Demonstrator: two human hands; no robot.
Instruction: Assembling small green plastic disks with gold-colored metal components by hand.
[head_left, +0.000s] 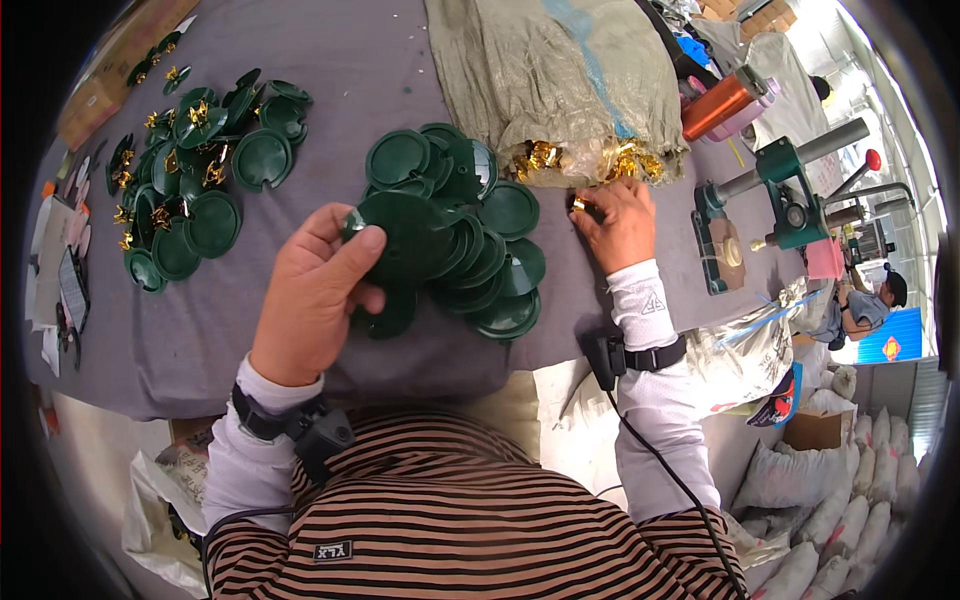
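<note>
My left hand (312,292) is closed, thumb on top, around the edge of a dark green plastic disc (408,232). The disc is held over a loose pile of similar green discs (507,212) in the middle of the table. To the right of that pile, my right hand (625,225) pinches a small shiny gold piece (579,204) between thumb and fingers. It is just in front of the mouth of a woven sack (520,75), where more gold pieces (630,158) spill out. On the left lies a heap of green discs with gold pieces attached (200,160).
A green hand press (790,195) with a red-knobbed lever stands at the right. An orange bottle (722,103) lies behind it. Filled white sacks (800,475) are stacked at lower right, and another person (865,305) is farther back. Cardboard boxes (95,105) line the far left edge.
</note>
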